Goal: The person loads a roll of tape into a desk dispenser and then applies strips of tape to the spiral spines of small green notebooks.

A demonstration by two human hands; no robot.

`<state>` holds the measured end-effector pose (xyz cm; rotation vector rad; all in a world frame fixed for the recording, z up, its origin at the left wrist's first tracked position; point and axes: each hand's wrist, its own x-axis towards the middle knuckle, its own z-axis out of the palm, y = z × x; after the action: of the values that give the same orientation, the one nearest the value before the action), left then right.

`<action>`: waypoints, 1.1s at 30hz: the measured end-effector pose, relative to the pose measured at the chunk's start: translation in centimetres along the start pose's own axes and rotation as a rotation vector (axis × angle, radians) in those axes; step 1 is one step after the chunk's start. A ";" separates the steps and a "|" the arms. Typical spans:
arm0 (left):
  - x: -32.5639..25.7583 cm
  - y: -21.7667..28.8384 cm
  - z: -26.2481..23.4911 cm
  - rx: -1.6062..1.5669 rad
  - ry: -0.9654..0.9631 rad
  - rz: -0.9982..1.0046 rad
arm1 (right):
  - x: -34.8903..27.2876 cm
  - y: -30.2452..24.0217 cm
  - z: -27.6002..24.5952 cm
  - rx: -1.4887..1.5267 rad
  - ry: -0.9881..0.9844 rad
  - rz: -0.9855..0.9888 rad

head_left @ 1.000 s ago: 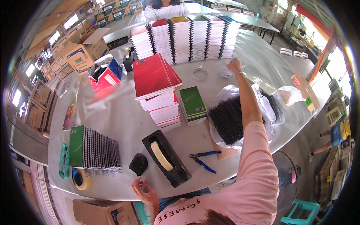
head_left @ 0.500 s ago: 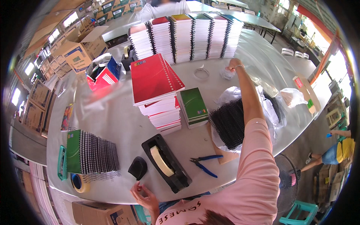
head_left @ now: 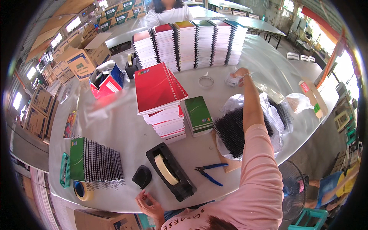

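Note:
My right hand (head_left: 241,75) reaches far across the table, its fingers closed on a crumpled piece of clear plastic (head_left: 232,81). Under that forearm lie black wire binding coils (head_left: 230,132) on white plastic wrapping (head_left: 274,122). My left hand (head_left: 148,204) rests at the near table edge, fingers loosely bent and apart, holding nothing. Close to it are a black rounded piece (head_left: 142,176) and a black tape dispenser (head_left: 171,172). Blue-handled pliers (head_left: 211,171) lie right of the dispenser. A tall pile of red-covered notebooks (head_left: 156,90) and green notebooks (head_left: 198,113) stand mid-table.
Stacks of wire-bound notebooks (head_left: 205,48) line the far side, a person (head_left: 168,15) behind them. Bound green notebooks (head_left: 101,163) and a tape roll (head_left: 83,190) sit at left. A red-and-blue bag (head_left: 107,80) stands far left. A fan (head_left: 289,189) is beyond the right edge.
The view has tilted slightly, so the table sits lower in the picture and more of the person opposite shows. My right hand stays at the crumpled plastic. A person in yellow at right has moved lower.

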<state>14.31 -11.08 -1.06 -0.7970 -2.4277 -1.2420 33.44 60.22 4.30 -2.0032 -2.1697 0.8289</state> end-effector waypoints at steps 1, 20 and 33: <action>0.0 -0.1 0.0 0.010 0.001 0.022 | 0.4 0.0 0.4 0.057 -0.011 0.023; -0.1 -0.8 0.7 -0.081 -0.056 0.039 | 7.7 5.2 2.5 -0.265 0.099 -0.190; -0.1 -0.8 0.0 0.002 -0.046 0.038 | -3.3 -2.4 1.3 0.466 -0.384 -0.035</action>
<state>13.89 -11.46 -1.66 -0.8761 -2.4383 -1.2200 31.22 56.64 5.25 -1.6729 -1.9146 1.6468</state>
